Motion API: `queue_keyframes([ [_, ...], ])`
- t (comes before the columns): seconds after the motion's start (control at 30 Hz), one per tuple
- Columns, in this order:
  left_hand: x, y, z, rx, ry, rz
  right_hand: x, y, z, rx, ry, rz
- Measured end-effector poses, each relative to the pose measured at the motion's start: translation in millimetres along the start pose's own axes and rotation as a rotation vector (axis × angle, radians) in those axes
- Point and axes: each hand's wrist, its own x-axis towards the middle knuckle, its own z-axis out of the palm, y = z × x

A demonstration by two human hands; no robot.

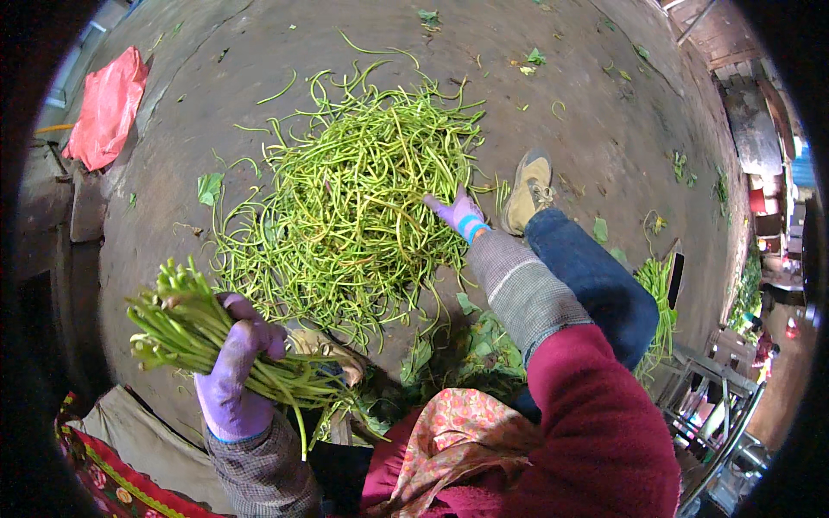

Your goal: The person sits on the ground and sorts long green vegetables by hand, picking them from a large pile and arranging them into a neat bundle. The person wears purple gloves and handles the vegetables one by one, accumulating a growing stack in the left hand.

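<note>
A bundle of long green stems (188,324) sits in my left hand (236,369), which wears a purple glove and is closed around it at the lower left. The bundle's cut ends point up and left, while thin stem tips trail right. My right hand (461,210), in a purple glove with a blue cuff, reaches to the right edge of a large loose pile of green stems (363,201) on the floor. Its thumb and fingers are spread against the pile, and I see no stem gripped in it.
Gathered stems (657,298) lie right of my knee, beside a dark-edged object. Torn leaves (486,343) lie on the floor (583,84) near my lap. My right shoe (531,188) stands beside the pile. A pink plastic sheet (110,107) is at upper left; a metal-framed rack (712,401) stands lower right.
</note>
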Motion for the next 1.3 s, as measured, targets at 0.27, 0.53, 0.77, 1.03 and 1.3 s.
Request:
queue_keyframes([
  [0.27, 11.0, -4.7, 3.2, 0.01, -0.096, -0.024, -16.8, -28.2, 21.1, 0.389, 0.012, 0.238],
  [0.53, 24.3, -4.6, -25.7, 0.131, -0.112, 0.064, -41.4, -59.2, -14.5, 0.567, -0.02, 0.108],
  [0.77, 28.5, 6.4, -36.6, -0.024, -0.067, 0.066, -53.8, -70.2, -75.9, 0.659, -0.151, -0.078],
  [1.03, 31.7, 14.4, -41.1, -0.086, -0.036, 0.116, -164.8, -162.7, -164.1, 0.305, -0.159, -0.382],
  [1.3, 38.2, 10.5, -34.3, -0.158, -0.005, 0.122, -151.1, -182.1, -150.6, -0.229, -0.2, -0.778],
])
